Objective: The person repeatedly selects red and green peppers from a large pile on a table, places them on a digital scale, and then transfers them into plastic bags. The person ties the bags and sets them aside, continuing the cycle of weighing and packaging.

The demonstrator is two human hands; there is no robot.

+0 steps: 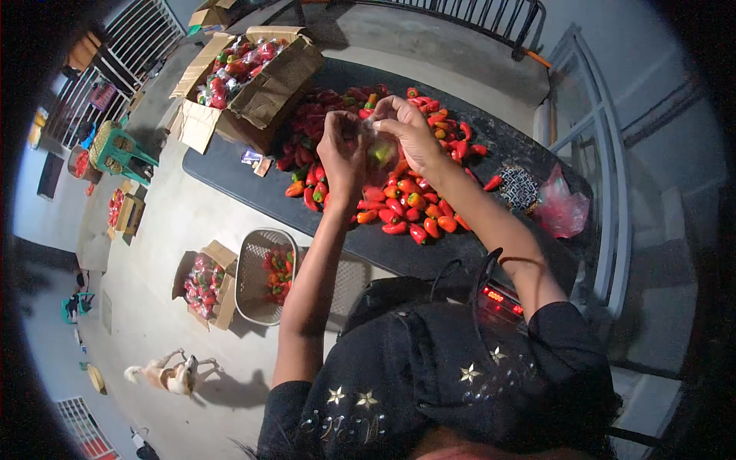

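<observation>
Above a dark table, my left hand (343,150) and my right hand (408,132) pinch the top of a clear plastic bag (389,156) between them. Peppers show through the film, one of them yellow-green. Beneath and around the bag spreads a heap of red and orange peppers (414,205), with more behind my hands. The left fingers are partly turned away, but closed at the bag's edge. On the far left of the table stands an open cardboard box (264,107) filled with bagged peppers.
A pink plastic bag (563,203) and a patterned black-and-white item (520,188) lie at the table's right end. A digital scale (502,299) glows near my body. On the floor are a basket of peppers (247,280), another box (222,287) and a dog (178,376).
</observation>
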